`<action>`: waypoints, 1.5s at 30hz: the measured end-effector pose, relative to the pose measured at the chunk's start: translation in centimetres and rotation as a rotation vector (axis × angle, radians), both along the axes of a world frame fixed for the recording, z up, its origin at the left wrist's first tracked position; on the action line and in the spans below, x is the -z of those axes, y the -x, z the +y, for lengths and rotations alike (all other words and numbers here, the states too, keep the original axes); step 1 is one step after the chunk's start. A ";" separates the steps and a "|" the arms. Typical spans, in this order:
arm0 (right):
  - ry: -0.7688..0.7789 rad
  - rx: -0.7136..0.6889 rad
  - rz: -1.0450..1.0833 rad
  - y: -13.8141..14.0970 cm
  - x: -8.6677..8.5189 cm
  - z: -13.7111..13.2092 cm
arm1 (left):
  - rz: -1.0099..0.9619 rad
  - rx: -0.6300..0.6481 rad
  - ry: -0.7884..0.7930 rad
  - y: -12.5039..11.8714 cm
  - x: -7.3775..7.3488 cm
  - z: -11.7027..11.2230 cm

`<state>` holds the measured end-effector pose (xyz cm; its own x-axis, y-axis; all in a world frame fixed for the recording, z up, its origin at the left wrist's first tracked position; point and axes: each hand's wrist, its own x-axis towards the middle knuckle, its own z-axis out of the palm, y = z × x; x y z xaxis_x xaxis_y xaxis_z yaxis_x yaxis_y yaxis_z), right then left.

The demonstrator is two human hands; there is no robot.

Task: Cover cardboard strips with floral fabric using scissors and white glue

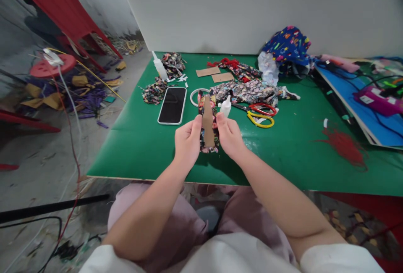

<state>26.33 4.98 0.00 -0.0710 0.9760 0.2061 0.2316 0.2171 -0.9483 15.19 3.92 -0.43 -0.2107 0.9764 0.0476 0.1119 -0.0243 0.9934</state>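
Between my two hands, above the green tabletop, is a strip of brown cardboard [208,126] with dark floral fabric folded over its long edges. My left hand [188,140] pinches its left edge, thumb on top. On the right edge, my right hand [230,135] grips it the same way. Just beyond stand a small white glue bottle [226,106] and a white ring [195,97], partly hidden by the piece. Scissors with red and yellow handles [260,114] lie to the right. A phone [172,106] with a dark screen rests to the left.
Floral fabric [245,91], two cardboard pieces [223,77] and another glue bottle [160,67] lie farther back. At right are red threads [344,145], a blue board [378,119] and a magenta tool [378,101]. A red chair [59,8] stands on the floor at left.
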 end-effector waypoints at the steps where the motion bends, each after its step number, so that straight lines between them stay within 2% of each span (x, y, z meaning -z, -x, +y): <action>1: 0.033 -0.011 0.031 0.0 0.1 0.0 | 0.014 -0.010 0.006 0.0 -0.1 0.0; 3: 0.060 -0.016 0.037 0.0 0.2 0.1 | 0.081 -0.055 -0.014 0.0 -0.3 -0.1; 5: 0.025 -0.012 -0.027 0.1 0.3 0.1 | 0.167 -0.114 -0.057 0.1 -0.6 -0.2; 10: -0.185 0.083 -0.405 0.7 0.7 -0.3 | 0.388 -0.162 -0.151 0.3 -0.7 -0.4; 14: -0.265 0.173 -0.654 0.8 0.8 -0.5 | 0.503 -0.155 -0.209 0.2 -0.5 -0.7; 17: -0.285 0.183 -0.712 0.7 0.8 -0.4 | 0.464 -0.136 -0.202 0.2 -0.4 -0.7; 23: -0.314 0.076 -0.736 0.8 0.7 -0.4 | 0.167 -0.133 -0.102 0.9 -0.7 0.1; 26: -0.281 0.023 -0.607 0.7 0.5 -0.5 | 0.162 -0.100 -0.095 1.1 -0.8 0.2; 31: -0.126 0.079 -0.108 -0.1 -0.1 0.1 | 0.270 0.055 -0.091 1.2 -0.7 0.1; 34: -0.028 0.042 0.130 -0.6 -0.2 0.8 | 0.324 0.154 -0.095 1.2 -0.5 0.2; 39: 0.072 -0.011 0.357 -1.2 -0.1 1.5 | 0.258 0.340 -0.048 1.8 -0.4 0.5; 42: 0.051 -0.001 0.405 -1.3 -0.3 1.5 | 0.459 0.290 -0.153 3.1 -0.6 0.5; 45: 0.024 0.094 0.368 -1.5 -0.6 1.4 | 0.749 0.272 -0.311 4.7 -0.5 0.4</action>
<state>27.80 6.42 0.59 0.0935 0.9796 0.1778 -0.1079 0.1875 -0.9763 10.52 4.37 0.12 0.2226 0.9080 0.3550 0.6872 -0.4044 0.6035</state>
